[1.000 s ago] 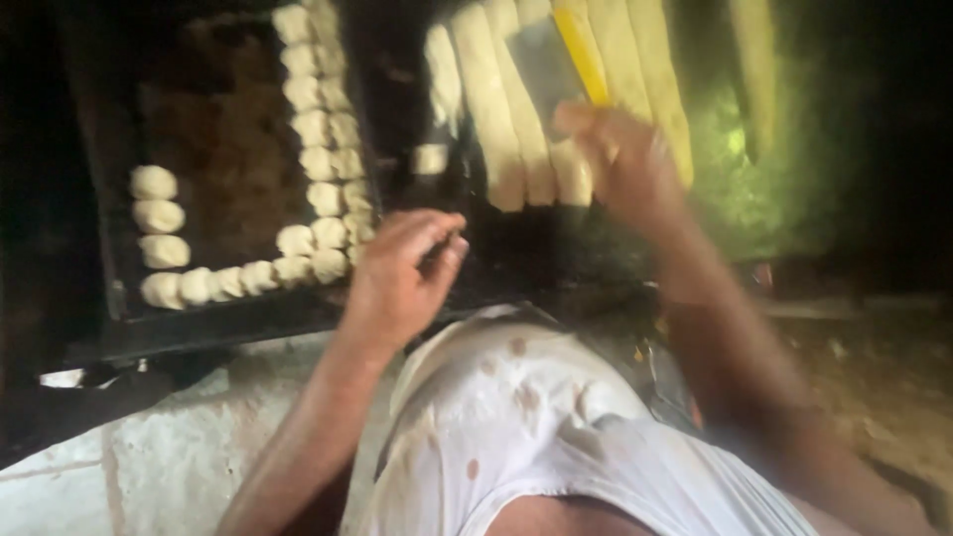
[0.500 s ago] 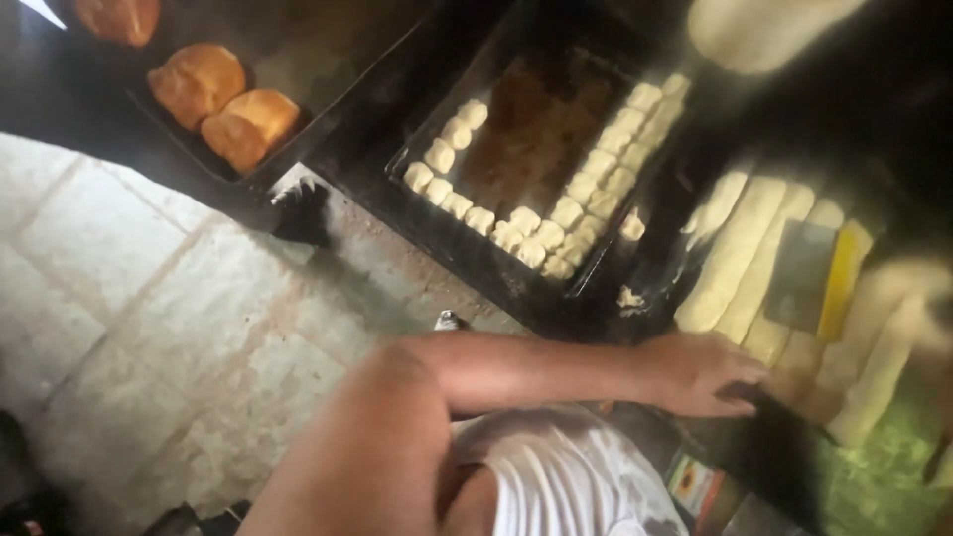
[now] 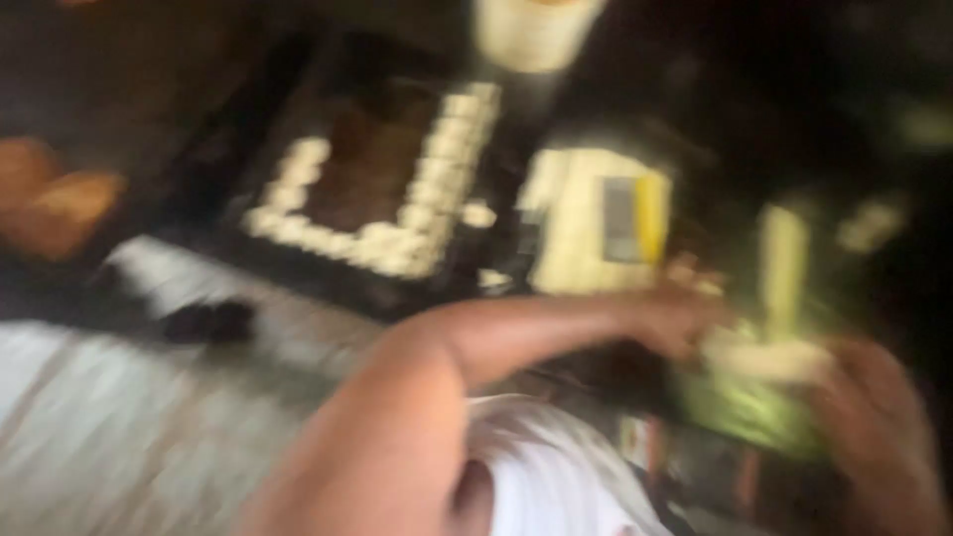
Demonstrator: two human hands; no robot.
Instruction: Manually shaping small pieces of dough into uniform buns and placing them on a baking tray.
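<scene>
My arms are bare from shoulder to wrist, no sleeves, watch or gloves showing; a white sleeveless top (image 3: 556, 467) covers my torso, heavily blurred.

A pale strip of dough (image 3: 769, 359) lies crosswise between the two hands, over a green surface, its ends at the fingers on either side. Blur hides its edges and whether it is gripped or only touched. Just beyond it, another pale strip (image 3: 784, 266) stands lengthwise, away from the fingers.
</scene>
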